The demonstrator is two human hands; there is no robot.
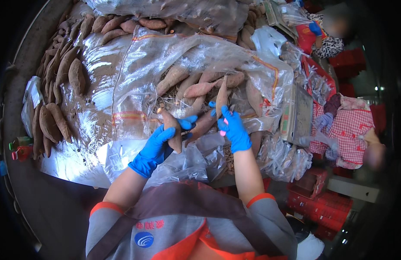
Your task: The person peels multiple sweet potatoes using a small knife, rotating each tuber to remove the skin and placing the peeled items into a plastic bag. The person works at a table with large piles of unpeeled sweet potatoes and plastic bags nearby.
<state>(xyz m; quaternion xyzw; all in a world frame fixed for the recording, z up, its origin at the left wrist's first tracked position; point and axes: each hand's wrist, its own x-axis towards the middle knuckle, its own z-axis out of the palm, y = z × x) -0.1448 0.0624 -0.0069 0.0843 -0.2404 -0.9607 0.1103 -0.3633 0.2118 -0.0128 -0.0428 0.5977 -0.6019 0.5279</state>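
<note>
My left hand (160, 143), in a blue glove, holds a sweet potato (173, 130) whose upper tip is cut and shows orange. In my right hand (233, 128), also gloved in blue, are a slender sweet potato (222, 96) held upright and a tool with a pink handle (224, 127); its blade is mostly hidden. Between and beyond my hands, several sweet potatoes (200, 89) lie in an open, clear woven plastic sack (148, 71) with red and yellow stripes. Thin root trimmings are scattered among them.
More sweet potatoes (62, 68) are heaped at the left. Weighing scales (301, 115) stand at the right, beside clear plastic bags (285, 157). A full sack (187, 13) lies at the far side. Two people are at the right, near red crates (320, 208). Two bottles (22, 152) lie at the left edge.
</note>
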